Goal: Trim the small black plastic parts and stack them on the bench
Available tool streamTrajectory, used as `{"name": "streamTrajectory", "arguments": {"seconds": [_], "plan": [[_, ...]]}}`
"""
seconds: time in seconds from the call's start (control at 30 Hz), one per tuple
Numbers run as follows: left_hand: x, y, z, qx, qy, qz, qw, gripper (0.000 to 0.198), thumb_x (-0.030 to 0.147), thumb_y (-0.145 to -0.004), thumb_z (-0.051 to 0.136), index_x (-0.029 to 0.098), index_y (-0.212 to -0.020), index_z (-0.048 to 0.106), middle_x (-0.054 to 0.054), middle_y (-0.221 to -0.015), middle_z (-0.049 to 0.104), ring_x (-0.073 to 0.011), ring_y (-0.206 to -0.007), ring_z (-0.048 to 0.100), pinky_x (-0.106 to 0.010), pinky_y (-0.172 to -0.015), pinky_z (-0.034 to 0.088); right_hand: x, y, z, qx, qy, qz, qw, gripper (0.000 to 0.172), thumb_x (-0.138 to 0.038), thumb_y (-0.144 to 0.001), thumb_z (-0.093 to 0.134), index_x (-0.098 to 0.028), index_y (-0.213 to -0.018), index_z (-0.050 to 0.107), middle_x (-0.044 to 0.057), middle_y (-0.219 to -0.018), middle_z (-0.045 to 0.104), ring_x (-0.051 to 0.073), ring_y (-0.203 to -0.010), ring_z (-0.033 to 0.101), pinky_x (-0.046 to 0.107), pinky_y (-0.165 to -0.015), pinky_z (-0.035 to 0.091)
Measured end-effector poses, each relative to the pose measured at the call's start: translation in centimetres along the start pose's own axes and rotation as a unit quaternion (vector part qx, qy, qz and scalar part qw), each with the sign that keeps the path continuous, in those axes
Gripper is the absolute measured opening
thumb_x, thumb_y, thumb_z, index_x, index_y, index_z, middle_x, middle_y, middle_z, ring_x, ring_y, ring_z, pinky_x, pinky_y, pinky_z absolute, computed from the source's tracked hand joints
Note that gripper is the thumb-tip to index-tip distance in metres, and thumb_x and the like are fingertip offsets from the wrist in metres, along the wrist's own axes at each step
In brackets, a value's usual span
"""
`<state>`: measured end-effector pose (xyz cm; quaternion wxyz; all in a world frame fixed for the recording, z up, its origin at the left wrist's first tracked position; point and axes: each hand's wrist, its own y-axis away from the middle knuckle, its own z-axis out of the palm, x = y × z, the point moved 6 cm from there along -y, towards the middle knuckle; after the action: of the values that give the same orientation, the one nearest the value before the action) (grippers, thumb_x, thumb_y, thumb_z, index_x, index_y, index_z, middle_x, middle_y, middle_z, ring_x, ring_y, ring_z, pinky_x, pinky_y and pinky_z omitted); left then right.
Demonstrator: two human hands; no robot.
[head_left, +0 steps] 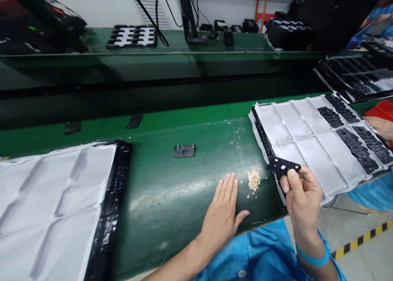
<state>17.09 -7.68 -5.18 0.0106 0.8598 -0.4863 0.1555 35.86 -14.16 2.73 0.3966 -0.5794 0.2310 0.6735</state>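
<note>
My left hand (221,209) lies flat on the green bench top (159,215), fingers stretched out and thumb apart. Just right of its fingertips is a small pile of tiny beige pieces (254,180), a few of them scattered around it. Between the thumb and fingers of my right hand (302,195) is a thin black plastic part (281,165) with small light rectangles or openings. It is raised near the left corner of the white-lined tray (302,146). A similar black plate (184,150) lies flat on the bench, farther back and left of my left hand.
Black parts (357,150) fill several right-hand compartments of the white-lined tray. Another white-lined tray (55,199) stands at the left. Two dark parts, one nearer the middle (134,121), lie along the back strip. Another person's hand (380,126) is at the right edge.
</note>
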Motion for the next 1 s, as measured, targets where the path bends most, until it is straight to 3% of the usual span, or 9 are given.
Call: {"name": "streamTrajectory", "arguments": {"seconds": [0.1,0.23,0.4,0.5,0.63,0.73,0.83,0.93,1.0], "plan": [[0.1,-0.4,0.3,-0.015,-0.018,0.019,1.000,0.101,0.061,-0.099,0.059,0.000,-0.167,0.015,-0.031,-0.170,0.030,-0.0433,-0.160,0.026,-0.060,-0.126,0.033,0.2,0.1,0.6,-0.015,0.004,0.010,1.000,0.014,-0.031,-0.099,0.075,-0.022,-0.095,0.066,-0.005,-0.072,0.059,0.008,-0.052,0.054,0.022,-0.052,0.041],[0.8,-1.4,0.0,-0.051,0.007,0.082,0.995,0.088,0.058,-0.102,0.057,0.005,-0.166,0.026,-0.023,-0.171,0.033,-0.0358,-0.160,0.030,-0.055,-0.130,0.027,0.0,0.1,1.1,-0.026,0.011,0.011,1.000,0.014,-0.033,-0.099,0.075,-0.022,-0.097,0.066,-0.006,-0.067,0.058,0.009,-0.051,0.053,0.023,-0.053,0.042],[-0.5,0.4,-1.6,-0.039,0.026,0.078,0.996,0.077,0.047,-0.105,0.055,0.009,-0.166,0.029,-0.022,-0.173,0.029,-0.0355,-0.162,0.025,-0.057,-0.129,0.029,0.2,0.0,0.8,-0.016,0.028,0.019,0.999,0.018,-0.037,-0.099,0.075,-0.022,-0.096,0.065,-0.006,-0.065,0.057,0.010,-0.051,0.053,0.024,-0.053,0.042],[-0.1,0.9,-1.7,-0.060,0.036,0.145,0.987,0.067,0.049,-0.104,0.058,0.017,-0.161,0.042,-0.016,-0.174,0.031,-0.0351,-0.162,0.027,-0.060,-0.129,0.027,0.3,0.1,0.9,-0.016,0.031,0.018,0.999,0.018,-0.037,-0.099,0.075,-0.022,-0.097,0.065,-0.006,-0.066,0.057,0.010,-0.050,0.052,0.024,-0.053,0.042],[0.6,-1.3,-1.2,-0.088,0.020,0.194,0.977,0.064,0.049,-0.101,0.064,0.022,-0.157,0.050,-0.011,-0.173,0.034,-0.0332,-0.161,0.030,-0.058,-0.130,0.026,0.6,0.2,1.6,-0.038,0.026,0.022,0.999,0.017,-0.036,-0.100,0.073,-0.021,-0.098,0.066,-0.007,-0.063,0.056,0.010,-0.050,0.052,0.024,-0.053,0.042],[0.4,-3.0,-1.2,-0.082,0.010,0.190,0.978,0.065,0.045,-0.100,0.068,0.022,-0.158,0.048,-0.011,-0.172,0.037,-0.0345,-0.160,0.030,-0.058,-0.130,0.027,0.8,0.4,2.1,-0.057,0.025,0.029,0.998,0.016,-0.034,-0.100,0.073,-0.020,-0.099,0.066,-0.007,-0.060,0.058,0.010,-0.049,0.055,0.023,-0.054,0.043],[-0.5,-2.7,-2.8,-0.029,0.050,0.164,0.985,0.057,0.035,-0.104,0.060,0.021,-0.158,0.047,-0.014,-0.170,0.040,-0.0348,-0.160,0.030,-0.058,-0.129,0.030,0.9,0.7,2.8,-0.072,0.031,0.042,0.996,0.017,-0.035,-0.100,0.072,-0.020,-0.100,0.065,-0.007,-0.057,0.060,0.010,-0.048,0.057,0.023,-0.053,0.046],[-2.5,-1.5,-5.9,0.072,0.159,0.056,0.983,0.048,0.031,-0.110,0.046,0.021,-0.157,0.046,-0.018,-0.162,0.050,-0.0320,-0.152,0.045,-0.053,-0.122,0.043,0.8,1.1,4.2,-0.100,0.040,0.061,0.992,0.022,-0.039,-0.100,0.071,-0.019,-0.098,0.064,-0.007,-0.052,0.062,0.012,-0.044,0.058,0.023,-0.050,0.048],[-3.6,-0.9,-7.8,0.122,0.273,-0.029,0.954,0.048,0.037,-0.111,0.043,0.021,-0.157,0.045,-0.017,-0.145,0.064,-0.0282,-0.133,0.063,-0.045,-0.109,0.055,0.8,1.6,5.5,-0.132,0.038,0.078,0.987,0.024,-0.042,-0.099,0.071,-0.020,-0.096,0.063,-0.006,-0.050,0.063,0.012,-0.042,0.058,0.023,-0.048,0.048]]}}
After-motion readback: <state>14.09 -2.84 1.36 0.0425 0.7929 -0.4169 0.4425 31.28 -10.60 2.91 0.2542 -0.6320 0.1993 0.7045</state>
